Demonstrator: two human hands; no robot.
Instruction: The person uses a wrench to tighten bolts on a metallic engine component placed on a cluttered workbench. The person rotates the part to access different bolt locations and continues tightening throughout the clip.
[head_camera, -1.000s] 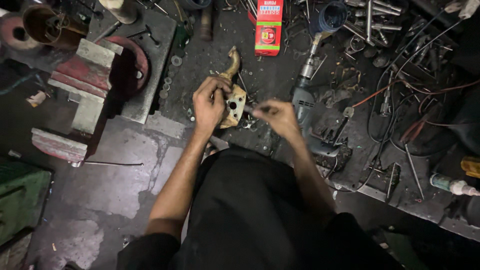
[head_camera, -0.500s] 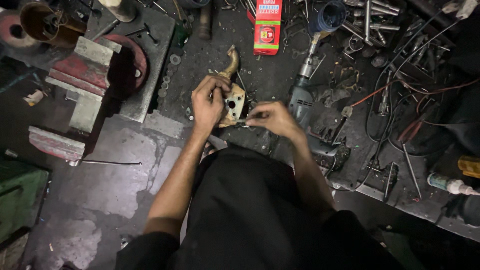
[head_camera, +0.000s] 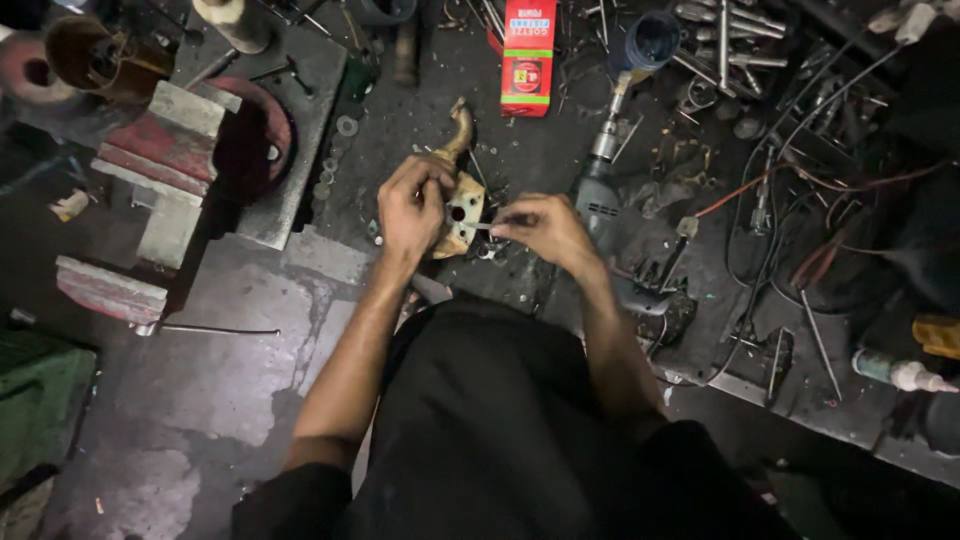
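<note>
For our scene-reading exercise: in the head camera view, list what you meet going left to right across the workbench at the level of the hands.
Red bench vise → left hand → tan metal part → right hand → electric drill → tangle of wires.

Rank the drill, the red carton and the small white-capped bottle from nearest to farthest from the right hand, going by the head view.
From the right hand:
1. Drill, lying just beside it on the bench.
2. Red carton, standing further back, near the top edge.
3. Small white-capped bottle, far off at the bench's right end.
</note>
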